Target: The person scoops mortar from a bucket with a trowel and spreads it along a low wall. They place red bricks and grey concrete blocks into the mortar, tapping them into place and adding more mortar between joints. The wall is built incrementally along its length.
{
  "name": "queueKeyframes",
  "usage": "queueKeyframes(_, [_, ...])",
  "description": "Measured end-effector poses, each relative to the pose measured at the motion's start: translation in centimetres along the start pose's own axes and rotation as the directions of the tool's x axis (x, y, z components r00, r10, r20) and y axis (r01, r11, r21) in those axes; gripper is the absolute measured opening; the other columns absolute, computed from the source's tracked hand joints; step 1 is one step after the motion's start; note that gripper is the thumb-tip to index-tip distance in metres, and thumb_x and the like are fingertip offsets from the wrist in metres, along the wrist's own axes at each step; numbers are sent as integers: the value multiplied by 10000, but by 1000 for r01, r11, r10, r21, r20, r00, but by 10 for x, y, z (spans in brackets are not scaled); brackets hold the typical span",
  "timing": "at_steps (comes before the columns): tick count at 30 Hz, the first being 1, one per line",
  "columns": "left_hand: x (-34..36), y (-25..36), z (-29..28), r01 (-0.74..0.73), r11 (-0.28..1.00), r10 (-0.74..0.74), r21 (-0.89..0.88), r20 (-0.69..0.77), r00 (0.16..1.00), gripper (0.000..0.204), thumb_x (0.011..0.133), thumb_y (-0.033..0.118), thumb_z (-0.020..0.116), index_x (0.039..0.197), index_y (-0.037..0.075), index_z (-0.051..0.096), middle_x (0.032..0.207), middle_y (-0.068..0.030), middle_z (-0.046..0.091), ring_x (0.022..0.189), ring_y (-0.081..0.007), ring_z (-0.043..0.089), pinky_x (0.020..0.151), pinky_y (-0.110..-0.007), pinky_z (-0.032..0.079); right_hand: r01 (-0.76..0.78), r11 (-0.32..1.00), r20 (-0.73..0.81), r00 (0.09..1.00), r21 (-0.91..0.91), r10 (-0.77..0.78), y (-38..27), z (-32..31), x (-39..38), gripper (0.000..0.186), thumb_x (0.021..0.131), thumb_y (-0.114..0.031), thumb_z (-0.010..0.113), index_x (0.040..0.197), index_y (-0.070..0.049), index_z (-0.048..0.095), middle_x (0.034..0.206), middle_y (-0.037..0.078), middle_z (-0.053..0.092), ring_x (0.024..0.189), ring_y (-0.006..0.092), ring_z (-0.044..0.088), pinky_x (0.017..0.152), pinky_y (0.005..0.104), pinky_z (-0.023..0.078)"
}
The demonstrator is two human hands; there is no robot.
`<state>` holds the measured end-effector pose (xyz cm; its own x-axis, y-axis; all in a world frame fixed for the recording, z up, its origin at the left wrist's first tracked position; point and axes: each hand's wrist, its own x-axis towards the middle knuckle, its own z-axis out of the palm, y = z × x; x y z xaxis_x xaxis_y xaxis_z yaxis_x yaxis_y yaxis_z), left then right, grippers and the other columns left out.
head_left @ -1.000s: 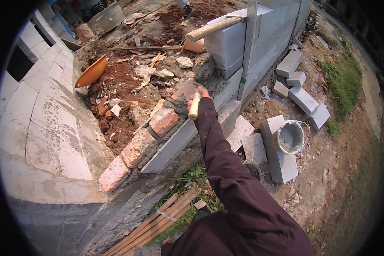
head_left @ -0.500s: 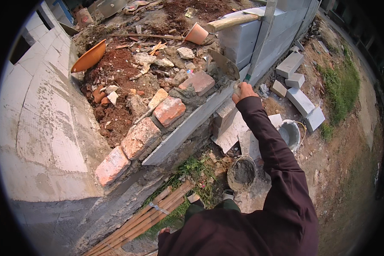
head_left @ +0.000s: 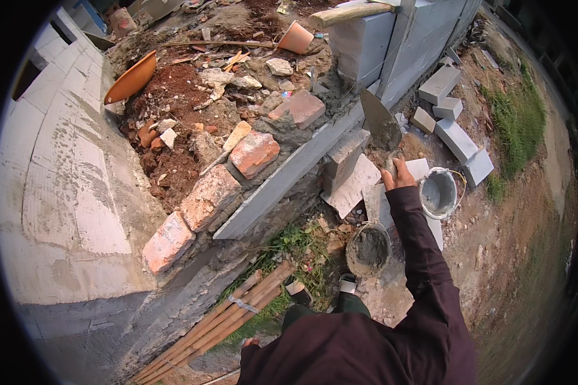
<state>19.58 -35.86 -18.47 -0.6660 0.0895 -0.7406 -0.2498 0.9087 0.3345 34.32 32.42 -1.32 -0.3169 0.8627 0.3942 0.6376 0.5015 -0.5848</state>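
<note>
On the left is a long, pale block wall [head_left: 77,167]. Near it, a big orange bowl [head_left: 130,80] is tipped on its side by the red dirt [head_left: 164,106]. A smaller orange bucket [head_left: 295,38] lies tipped over farther back, by the end of a long, thin stick [head_left: 218,44]. At the bottom, brown bamboo poles [head_left: 218,324] lie side by side with a grey band [head_left: 243,305] around them. Green weeds [head_left: 286,247] grow close by, and there is more grass [head_left: 517,122] far to the right
</note>
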Motion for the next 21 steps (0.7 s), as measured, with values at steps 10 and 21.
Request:
queueKeyframes(10, [8, 59, -6, -77, 991, 77, 105, 5, 997, 445, 842, 361, 589, 1138, 30, 567, 1053, -141, 614, 995, -235, 569, 858, -354, 429, -566, 798, 331, 727, -208, 602, 119, -13, -190, 465, 731, -362, 642, 1096, -85, 556, 975, 207, 631, 927, 380, 597, 817, 432, 465])
queueKeyframes(21, [22, 63, 37, 207, 933, -274, 294, 209, 939, 634, 820, 502, 578, 1239, 34, 501, 1163, -152, 554, 1099, -238, 508, 940, -353, 378, -475, 577, 512, 274, -665, 814, 306, 111, -374, 362, 798, -295, 596, 1103, -115, 523, 1039, 217, 546, 823, 388, 607, 703, 474, 498])
